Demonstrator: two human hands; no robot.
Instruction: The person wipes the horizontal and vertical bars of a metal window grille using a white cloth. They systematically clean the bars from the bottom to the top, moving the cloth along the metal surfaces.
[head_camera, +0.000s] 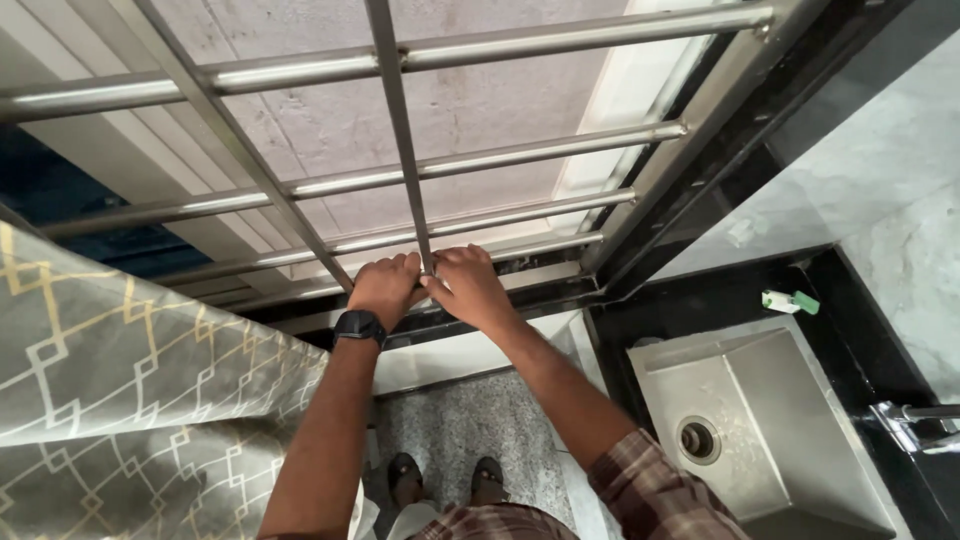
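Observation:
A steel window grille (400, 165) with horizontal bars and upright flat bars fills the upper view. Both my hands reach up to its bottom edge, side by side around the middle upright bar. My left hand (384, 286), with a black watch on the wrist, has its fingers curled at the lowest bars. My right hand (466, 283) touches the same spot from the right, fingers bent against the bar's foot. What the fingers pinch, if anything, is hidden.
A grey curtain with a gold diamond pattern (120, 380) hangs at the left. A steel sink (770, 430) sits in a black counter (700, 300) at the right, with a tap (915, 425) and a small green-and-white object (790, 301). My sandalled feet (445, 478) stand on speckled floor.

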